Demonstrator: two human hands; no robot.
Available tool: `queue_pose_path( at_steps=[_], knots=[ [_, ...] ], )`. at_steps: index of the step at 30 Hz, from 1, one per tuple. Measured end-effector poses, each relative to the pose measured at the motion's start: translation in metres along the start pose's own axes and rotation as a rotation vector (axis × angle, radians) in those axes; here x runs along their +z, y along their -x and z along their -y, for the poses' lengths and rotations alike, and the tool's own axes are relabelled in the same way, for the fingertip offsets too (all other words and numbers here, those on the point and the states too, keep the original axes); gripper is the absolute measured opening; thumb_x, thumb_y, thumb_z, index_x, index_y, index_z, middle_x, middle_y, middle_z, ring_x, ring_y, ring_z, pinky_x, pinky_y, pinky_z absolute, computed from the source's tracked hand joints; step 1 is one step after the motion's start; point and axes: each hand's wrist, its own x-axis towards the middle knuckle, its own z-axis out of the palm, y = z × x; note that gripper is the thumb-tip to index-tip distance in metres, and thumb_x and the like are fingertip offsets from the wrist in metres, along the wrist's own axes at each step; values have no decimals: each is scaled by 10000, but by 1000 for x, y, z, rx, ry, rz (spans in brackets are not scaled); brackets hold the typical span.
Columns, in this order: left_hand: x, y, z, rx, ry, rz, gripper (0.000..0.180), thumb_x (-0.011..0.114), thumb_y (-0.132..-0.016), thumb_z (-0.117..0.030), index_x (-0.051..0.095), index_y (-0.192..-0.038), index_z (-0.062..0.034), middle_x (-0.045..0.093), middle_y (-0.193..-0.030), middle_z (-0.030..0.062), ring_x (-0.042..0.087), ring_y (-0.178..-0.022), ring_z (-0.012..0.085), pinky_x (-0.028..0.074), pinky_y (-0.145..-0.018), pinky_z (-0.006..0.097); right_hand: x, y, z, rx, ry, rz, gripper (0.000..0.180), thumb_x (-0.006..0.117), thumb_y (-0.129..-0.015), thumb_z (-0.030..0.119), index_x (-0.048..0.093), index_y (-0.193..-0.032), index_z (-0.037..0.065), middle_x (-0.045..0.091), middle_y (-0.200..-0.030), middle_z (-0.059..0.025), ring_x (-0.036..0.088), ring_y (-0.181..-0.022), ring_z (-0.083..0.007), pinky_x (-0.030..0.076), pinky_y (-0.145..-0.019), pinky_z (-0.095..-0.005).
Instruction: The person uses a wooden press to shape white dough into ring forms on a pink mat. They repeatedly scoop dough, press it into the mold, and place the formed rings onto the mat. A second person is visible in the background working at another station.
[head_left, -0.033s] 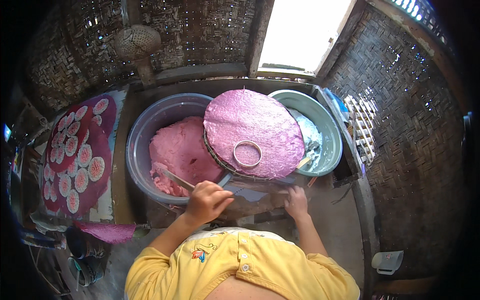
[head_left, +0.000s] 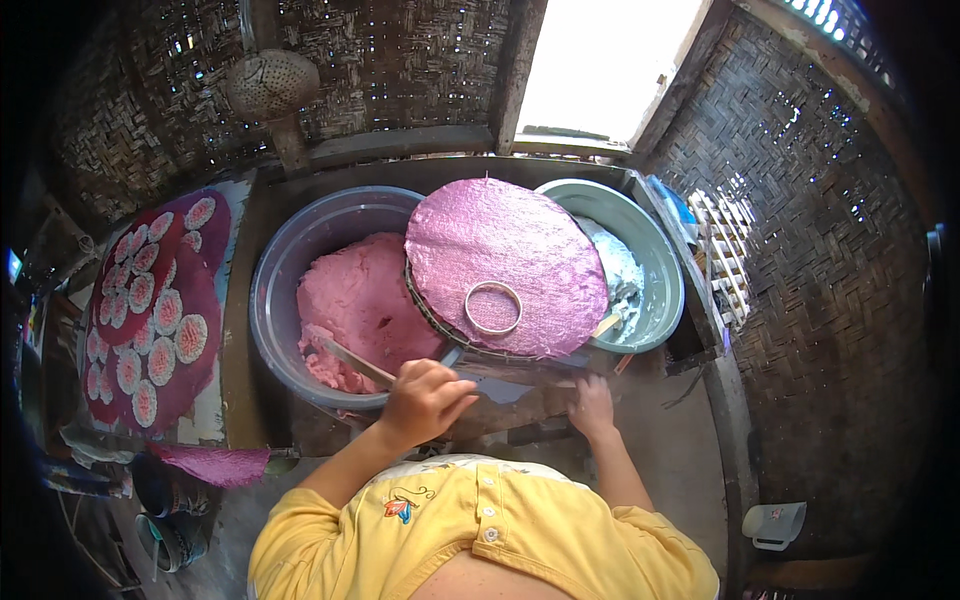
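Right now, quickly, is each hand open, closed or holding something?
Left hand: closed on a flat stick that reaches into the pink mixture.
Right hand: near the round pink board; whether it grips anything cannot be told.

Dark brown woven-strip walls [head_left: 400, 85] around a bright white rectangular opening [head_left: 600, 75] at top centre-right.
A tan, rounded, perforated object [head_left: 272, 86] hangs at upper left; a white lattice panel [head_left: 722, 252] sits right of centre, beside a crumpled blue sheet [head_left: 674, 208]; a pale, translucent plastic jug [head_left: 782, 522] with a handle lies at lower right.
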Motion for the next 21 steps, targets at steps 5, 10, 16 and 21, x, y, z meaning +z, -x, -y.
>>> queue_pose_path(
  at_steps=[5,10,16,21],
  knots=[
    [53,-40,-13,115,-123,22,251,697,-736,-279,669,-951,-151,531,-784,-31,496,-809,157,347,-822,352,41,-18,-26,-12,-85,118,734,710,-655,255,408,-1300,81,471,-1241,-157,440,-1156,-359,355,-956,-512],
    [93,-54,-27,28,-225,21,292,674,-750,-334,677,-979,-152,500,-747,-32,474,-792,153,327,-829,359,50,-34,-49,-116,-59,166,732,742,-638,292,441,-1270,79,509,-1209,-170,467,-1124,-348,366,-939,-457],
    [136,-64,-43,-119,-307,-28,284,689,-739,-342,689,-952,-153,488,-709,-32,467,-752,153,319,-810,348,63,-57,-78,-304,-296,359,683,713,-681,225,427,-1279,62,527,-1185,-181,472,-1126,-372,383,-939,-450],
    [145,-68,-53,-216,-347,-69,223,706,-730,-307,699,-903,-166,480,-672,-46,468,-716,137,316,-791,338,43,-58,-90,-455,-529,380,641,716,-682,240,458,-1223,12,517,-1170,-236,489,-1083,-408,405,-910,-444]
  ],
)
